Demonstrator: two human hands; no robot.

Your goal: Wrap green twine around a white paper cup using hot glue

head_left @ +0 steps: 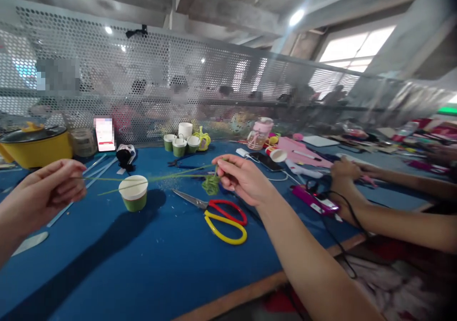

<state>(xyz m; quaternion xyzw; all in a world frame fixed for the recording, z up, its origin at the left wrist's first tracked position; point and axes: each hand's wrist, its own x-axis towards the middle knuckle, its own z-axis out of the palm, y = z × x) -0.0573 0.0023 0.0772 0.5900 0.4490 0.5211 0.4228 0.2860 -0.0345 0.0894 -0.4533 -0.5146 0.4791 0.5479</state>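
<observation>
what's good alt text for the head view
Thin green strands stretch between a person's left hand and right hand above a blue table. A green-and-white cup stands on it, with red-and-yellow-handled scissors lying to its right.

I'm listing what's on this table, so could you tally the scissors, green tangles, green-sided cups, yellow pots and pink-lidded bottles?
Scissors: 1
Green tangle: 1
Green-sided cups: 4 (one in front, three grouped behind)
Yellow pot: 1
Pink-lidded bottle: 1
Total: 8
</observation>
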